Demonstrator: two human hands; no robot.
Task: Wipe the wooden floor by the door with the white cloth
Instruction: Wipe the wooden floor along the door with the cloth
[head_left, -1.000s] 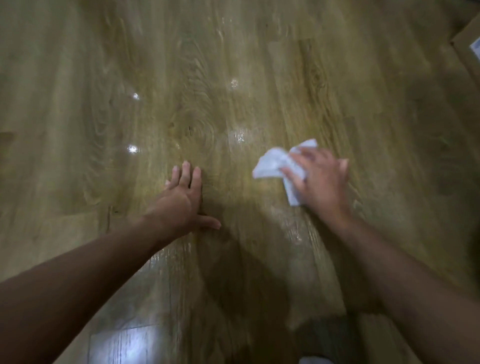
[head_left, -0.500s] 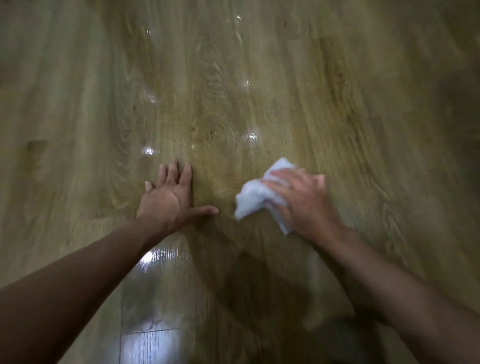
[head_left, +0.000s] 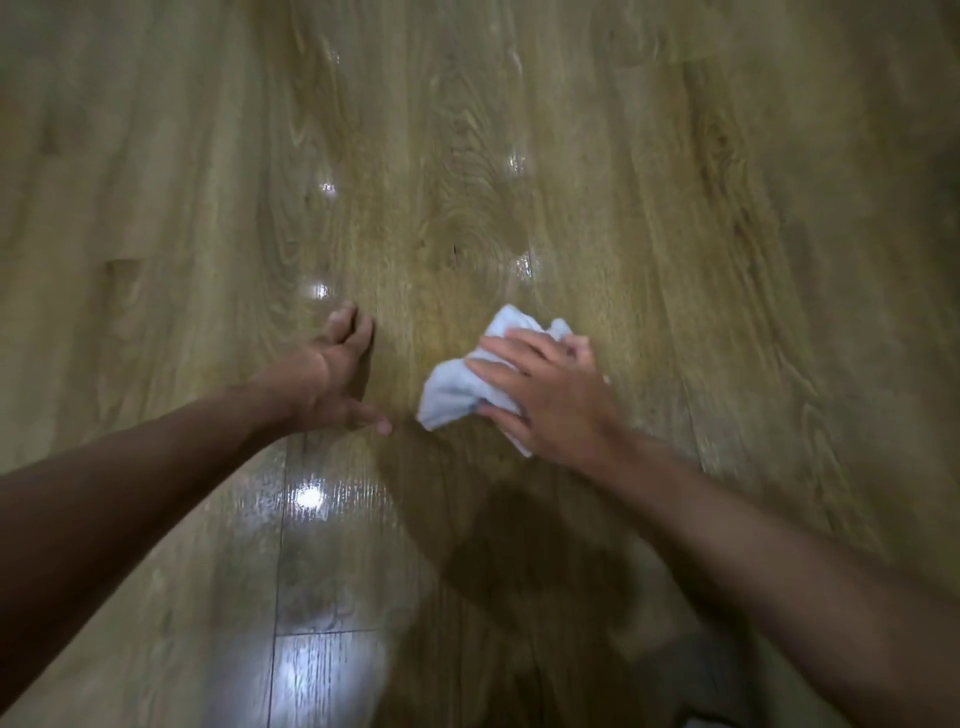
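Our right hand (head_left: 550, 395) pressed the bunched cloth (head_left: 452, 389) onto the floor (head_left: 675, 208) with nearly straight fingers, hiding its right part. Our left hand (head_left: 332, 379) lay relaxed and flat just beside it, not touching. Glare spots (head_left: 307, 496) marked the glossy planks. A dark shape (head_left: 685, 675) at the bottom edge was cut off and unclear.
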